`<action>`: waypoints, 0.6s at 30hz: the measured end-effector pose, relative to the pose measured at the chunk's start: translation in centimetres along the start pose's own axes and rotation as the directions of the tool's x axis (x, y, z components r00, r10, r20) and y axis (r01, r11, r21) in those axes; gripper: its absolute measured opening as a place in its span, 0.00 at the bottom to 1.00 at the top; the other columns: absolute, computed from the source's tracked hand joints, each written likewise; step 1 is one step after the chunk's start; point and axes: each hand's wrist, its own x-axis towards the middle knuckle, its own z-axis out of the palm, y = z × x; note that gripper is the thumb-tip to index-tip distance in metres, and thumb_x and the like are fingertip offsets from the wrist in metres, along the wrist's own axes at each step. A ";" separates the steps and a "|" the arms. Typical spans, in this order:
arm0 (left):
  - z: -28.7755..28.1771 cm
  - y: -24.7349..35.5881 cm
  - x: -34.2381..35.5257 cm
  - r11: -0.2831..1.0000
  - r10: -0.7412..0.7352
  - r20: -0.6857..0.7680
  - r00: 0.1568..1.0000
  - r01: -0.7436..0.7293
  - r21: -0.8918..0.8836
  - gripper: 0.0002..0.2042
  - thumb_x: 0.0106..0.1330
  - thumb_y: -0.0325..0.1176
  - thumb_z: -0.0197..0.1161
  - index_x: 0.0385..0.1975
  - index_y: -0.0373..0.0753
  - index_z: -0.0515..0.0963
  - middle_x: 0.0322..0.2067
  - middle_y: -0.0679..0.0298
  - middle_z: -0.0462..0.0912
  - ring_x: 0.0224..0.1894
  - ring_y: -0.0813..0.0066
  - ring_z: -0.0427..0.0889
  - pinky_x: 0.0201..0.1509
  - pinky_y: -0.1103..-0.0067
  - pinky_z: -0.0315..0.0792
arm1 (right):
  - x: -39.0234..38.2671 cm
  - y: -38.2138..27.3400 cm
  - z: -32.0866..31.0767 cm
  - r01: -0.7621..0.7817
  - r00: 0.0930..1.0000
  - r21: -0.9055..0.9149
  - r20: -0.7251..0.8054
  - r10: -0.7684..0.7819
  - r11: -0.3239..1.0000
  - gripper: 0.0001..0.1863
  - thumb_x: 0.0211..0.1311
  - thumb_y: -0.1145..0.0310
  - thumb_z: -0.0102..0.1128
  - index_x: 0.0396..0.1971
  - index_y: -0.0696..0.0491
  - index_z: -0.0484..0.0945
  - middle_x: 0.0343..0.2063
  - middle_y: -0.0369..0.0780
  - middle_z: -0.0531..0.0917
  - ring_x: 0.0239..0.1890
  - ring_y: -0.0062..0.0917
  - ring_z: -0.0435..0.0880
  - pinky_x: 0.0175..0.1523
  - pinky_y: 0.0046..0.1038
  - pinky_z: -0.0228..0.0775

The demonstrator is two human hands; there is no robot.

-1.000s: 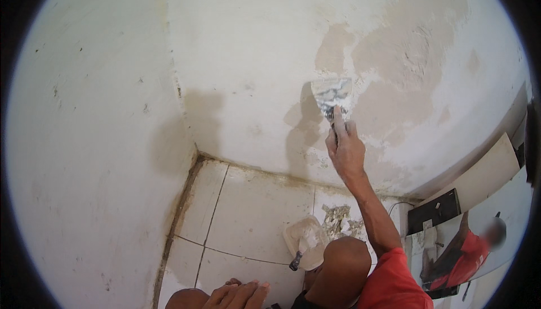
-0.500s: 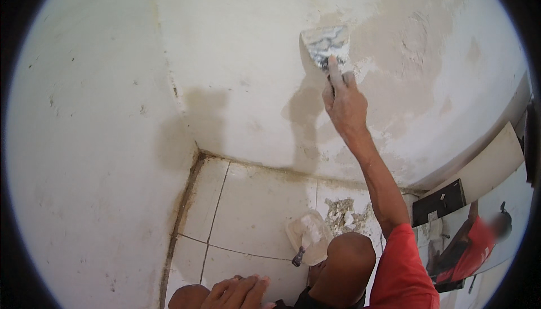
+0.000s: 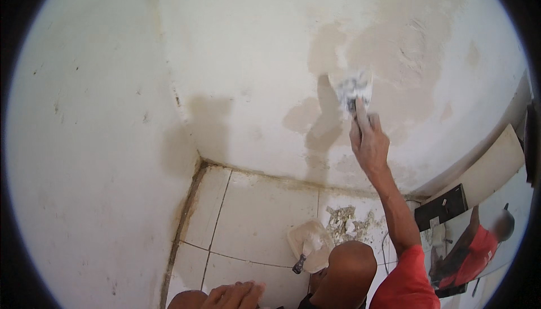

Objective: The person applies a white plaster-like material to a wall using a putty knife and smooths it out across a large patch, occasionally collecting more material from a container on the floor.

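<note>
My right hand (image 3: 372, 143) grips a putty knife (image 3: 352, 86), one finger stretched along its handle. The blade, smeared with white filler, lies against the white wall (image 3: 253, 83) beside a broad beige filler patch (image 3: 411, 55). A smaller beige patch (image 3: 324, 47) shows just above the blade. Low in the view, my left hand (image 3: 234, 295) lies on my left knee with its fingers stretched out and nothing in them. Between my knees and the wall, a whitish tray (image 3: 321, 241) stands on the floor. A second putty knife (image 3: 300, 263) rests in it, dark handle over the rim.
Scraped-off debris (image 3: 346, 224) lies on the tiled floor (image 3: 265, 202) beside the tray. Two walls meet at the left corner. On the right a mirror (image 3: 501, 185) reflects a person in red, near a dark flat panel (image 3: 442, 205) and a cable.
My right hand has drawn the putty knife down and to the right across the wall, uncovering a beige patch where the blade was. My left hand stays at the knee.
</note>
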 end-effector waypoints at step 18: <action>0.9 -1.4 0.5 0.975 0.212 -0.035 0.977 -0.209 0.081 0.34 0.51 0.39 0.74 0.61 0.38 0.72 0.57 0.57 0.77 0.59 0.55 0.73 0.62 0.63 0.69 | 1.6 -0.9 2.8 0.007 1.000 0.122 -0.026 -0.003 0.992 0.37 0.67 0.69 0.59 0.74 0.50 0.56 0.36 0.45 0.75 0.28 0.39 0.79 0.29 0.38 0.75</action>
